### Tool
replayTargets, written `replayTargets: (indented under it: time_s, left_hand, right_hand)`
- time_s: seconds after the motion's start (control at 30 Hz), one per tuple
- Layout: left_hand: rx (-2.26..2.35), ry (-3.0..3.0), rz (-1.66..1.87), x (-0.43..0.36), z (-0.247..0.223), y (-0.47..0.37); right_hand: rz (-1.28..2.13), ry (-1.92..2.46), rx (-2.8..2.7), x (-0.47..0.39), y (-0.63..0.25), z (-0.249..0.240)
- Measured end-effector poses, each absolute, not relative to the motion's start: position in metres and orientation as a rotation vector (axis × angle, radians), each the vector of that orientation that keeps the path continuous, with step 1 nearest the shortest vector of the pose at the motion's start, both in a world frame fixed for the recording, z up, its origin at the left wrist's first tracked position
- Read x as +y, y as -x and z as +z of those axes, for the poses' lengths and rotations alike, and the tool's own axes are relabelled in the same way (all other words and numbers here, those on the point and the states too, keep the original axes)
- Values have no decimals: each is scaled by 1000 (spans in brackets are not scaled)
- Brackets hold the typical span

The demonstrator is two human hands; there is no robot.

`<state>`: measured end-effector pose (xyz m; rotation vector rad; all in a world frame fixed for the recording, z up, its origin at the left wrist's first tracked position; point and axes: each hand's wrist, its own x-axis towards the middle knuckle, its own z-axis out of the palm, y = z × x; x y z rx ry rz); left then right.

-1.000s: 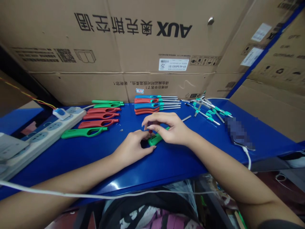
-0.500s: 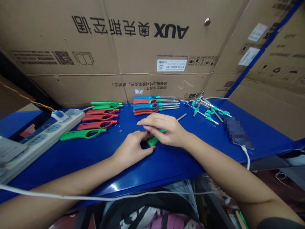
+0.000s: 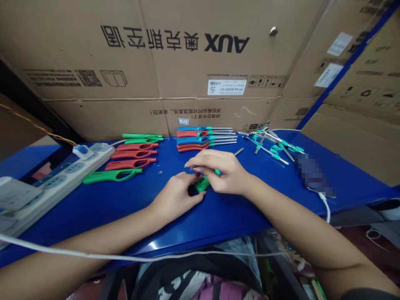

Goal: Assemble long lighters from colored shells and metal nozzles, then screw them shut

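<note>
A green long-nosed lighter [image 3: 202, 184] lies on the blue table before me, its metal tube [image 3: 239, 151] pointing away to the right. My left hand [image 3: 178, 189] is closed around the lighter's near end, thumb in front and fingers behind. Over the lighter body, my right hand [image 3: 225, 171] pinches a small screwdriver [image 3: 198, 176] with a red handle. Its thin shaft points down at the green handle; whether the tip sits in a screw cannot be made out. The right hand hides the lighter's middle.
Left of my hands are red lighter handles [image 3: 131, 164], green ones [image 3: 114, 176] and tiny metal pins [image 3: 160, 172]. Behind lie blue and red lighters with tubes [image 3: 192, 140]. Loose tubes [image 3: 275, 146] and a blurred dark device [image 3: 312, 174] are right. A power strip [image 3: 70, 173] stands left; a cable [image 3: 134, 258] crosses in front.
The view has shifted slightly. My right hand has lifted or turned a little, so the screwdriver's red handle and shaft show more plainly. The left hand keeps its hold on the lighter.
</note>
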<state>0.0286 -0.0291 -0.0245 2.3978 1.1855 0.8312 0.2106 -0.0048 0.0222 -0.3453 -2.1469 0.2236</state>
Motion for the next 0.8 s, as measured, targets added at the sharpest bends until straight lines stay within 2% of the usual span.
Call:
replayTargets:
  time_s: [0.13, 0.27, 0.43, 0.63, 0.8]
  left_hand:
    - [1221, -2458, 733, -30, -20, -29]
    - [1322, -2603, 489, -25, -7, -22]
    - [1360, -2623, 316, -13, -2, -7]
    - [1133, -2720, 510, 11, -5, 5]
    - [1055, -2775, 703, 47, 17, 26]
  right_hand:
    - [306, 297, -2155, -8, -210, 24]
    - [411, 493, -1783, 7, -224, 34]
    - [187, 759, -1347, 53, -270, 49]
    - [-267, 1319, -1309, 86, -328, 39]
    - [-181, 1606, -1205, 89, -347, 25]
